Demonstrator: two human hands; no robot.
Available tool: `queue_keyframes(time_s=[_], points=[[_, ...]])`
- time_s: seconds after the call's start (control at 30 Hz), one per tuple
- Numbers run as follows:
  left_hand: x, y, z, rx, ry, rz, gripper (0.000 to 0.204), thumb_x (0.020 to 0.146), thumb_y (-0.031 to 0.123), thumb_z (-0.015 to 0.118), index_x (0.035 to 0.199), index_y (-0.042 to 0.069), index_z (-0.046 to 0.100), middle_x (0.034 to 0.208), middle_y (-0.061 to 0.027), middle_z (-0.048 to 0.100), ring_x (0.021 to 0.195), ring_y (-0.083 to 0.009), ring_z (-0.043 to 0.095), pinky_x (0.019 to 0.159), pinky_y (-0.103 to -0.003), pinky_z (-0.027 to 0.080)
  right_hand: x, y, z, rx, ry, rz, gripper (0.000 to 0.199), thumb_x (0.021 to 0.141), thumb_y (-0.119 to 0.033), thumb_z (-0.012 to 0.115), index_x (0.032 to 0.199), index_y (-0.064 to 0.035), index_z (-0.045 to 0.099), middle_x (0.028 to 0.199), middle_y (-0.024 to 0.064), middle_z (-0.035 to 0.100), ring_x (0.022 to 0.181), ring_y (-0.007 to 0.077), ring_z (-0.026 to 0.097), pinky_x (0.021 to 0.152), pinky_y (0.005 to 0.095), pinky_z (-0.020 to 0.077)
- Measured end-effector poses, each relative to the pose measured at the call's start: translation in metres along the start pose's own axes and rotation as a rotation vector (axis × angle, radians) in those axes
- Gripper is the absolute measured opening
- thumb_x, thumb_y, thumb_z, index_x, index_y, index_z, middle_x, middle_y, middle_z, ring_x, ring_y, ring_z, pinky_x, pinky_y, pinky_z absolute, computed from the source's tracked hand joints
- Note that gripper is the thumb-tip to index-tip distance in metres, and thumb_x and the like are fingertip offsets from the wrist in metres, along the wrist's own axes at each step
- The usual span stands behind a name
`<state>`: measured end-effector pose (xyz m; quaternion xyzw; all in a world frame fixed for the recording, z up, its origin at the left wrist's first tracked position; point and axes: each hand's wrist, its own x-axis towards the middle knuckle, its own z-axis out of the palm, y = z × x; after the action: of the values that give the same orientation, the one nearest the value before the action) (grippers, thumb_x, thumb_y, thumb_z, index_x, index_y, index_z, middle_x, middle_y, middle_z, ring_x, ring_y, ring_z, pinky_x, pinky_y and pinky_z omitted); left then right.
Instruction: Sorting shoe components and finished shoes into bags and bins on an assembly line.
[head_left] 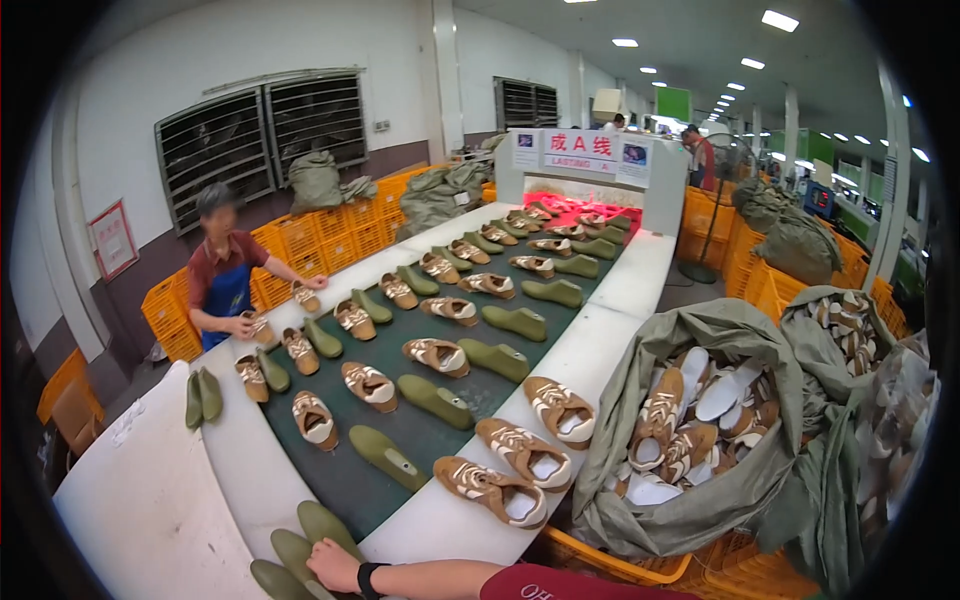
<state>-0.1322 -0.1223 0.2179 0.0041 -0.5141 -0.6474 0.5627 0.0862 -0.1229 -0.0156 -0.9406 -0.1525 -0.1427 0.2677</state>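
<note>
At the bottom edge, my right hand (334,566), with a dark band at its wrist, has its fingers curled onto a green shoe last (290,548). Another green last (328,527) lies just beyond it. A third last (274,580) lies to its left, partly cut off. My left hand is out of view. Ahead runs a dark green conveyor belt (335,482) carrying brown-and-white sneakers (368,385) and green lasts (386,456) in rows. Three sneakers (490,490) rest on the white right-hand ledge.
Beside the ledge at right, a grey-green sack (620,420) holds many sneakers, above orange crates (610,560). Across the belt at left, a co-worker (225,265) in a blue apron handles sneakers. A pair of lasts (203,397) sits on the left ledge. A white machine housing (655,205) stands at the far end.
</note>
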Motion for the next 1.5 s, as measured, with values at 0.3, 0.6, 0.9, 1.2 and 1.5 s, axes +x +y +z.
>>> queue_keyframes(time_s=[0.3, 0.6, 0.9, 1.2, 1.5], points=[[0.017, 0.039, -0.033, -0.006, -0.317, -0.162, 0.035, 0.084, 0.031, 0.060, 0.091, -0.003, 0.061, 0.094, -0.0197, 0.060, 0.081, -0.0365, 0.057, 0.070, -0.041, 0.045, 0.002, 0.002, -0.010, -0.043, 0.008, 0.018, 0.011, 0.071, -0.010, 0.053, 0.073, -0.0045, 0.062, 0.080, 0.0115, 0.060, 0.089, 0.0256, 0.052, 0.087, 0.0377, 0.0361], [0.027, 0.040, -0.029, -0.151, -0.303, -0.248, 0.032, 0.086, 0.029, 0.059, 0.087, -0.003, 0.060, 0.090, -0.0191, 0.060, 0.081, -0.0348, 0.057, 0.069, -0.041, 0.045, -0.002, -0.004, -0.024, -0.038, 0.070, -0.019, 0.015, 0.070, -0.017, 0.053, 0.063, -0.0091, 0.064, 0.072, 0.0107, 0.062, 0.076, 0.0259, 0.055, 0.073, 0.0375, 0.0389], [0.019, 0.011, -0.023, -0.032, -0.221, 0.009, 0.031, 0.086, 0.029, 0.058, 0.079, -0.001, 0.060, 0.081, -0.0176, 0.059, 0.072, -0.0356, 0.056, 0.061, -0.039, 0.044, 0.001, -0.003, -0.010, -0.003, -0.015, 0.014, 0.011, 0.071, -0.010, 0.054, 0.073, -0.0049, 0.063, 0.081, 0.0111, 0.060, 0.090, 0.0250, 0.052, 0.087, 0.0378, 0.0363], [0.013, -0.010, -0.039, 0.074, -0.424, 0.165, 0.025, 0.084, 0.026, 0.061, 0.074, 0.003, 0.061, 0.071, -0.0130, 0.056, 0.064, -0.0312, 0.053, 0.054, -0.038, 0.040, 0.002, 0.002, -0.001, -0.028, 0.016, -0.004, 0.011, 0.071, -0.011, 0.053, 0.074, -0.0053, 0.061, 0.078, 0.0085, 0.059, 0.089, 0.0232, 0.051, 0.087, 0.0367, 0.0353], [0.022, 0.028, -0.030, 0.075, -0.317, 0.000, 0.047, 0.079, 0.033, 0.066, 0.104, -0.005, 0.056, 0.094, -0.0197, 0.061, 0.083, -0.0343, 0.059, 0.070, -0.039, 0.048, 0.000, 0.001, -0.003, -0.051, 0.006, 0.011, 0.012, 0.072, -0.012, 0.052, 0.074, -0.0054, 0.061, 0.079, 0.0079, 0.059, 0.089, 0.0228, 0.050, 0.088, 0.0362, 0.0340]])
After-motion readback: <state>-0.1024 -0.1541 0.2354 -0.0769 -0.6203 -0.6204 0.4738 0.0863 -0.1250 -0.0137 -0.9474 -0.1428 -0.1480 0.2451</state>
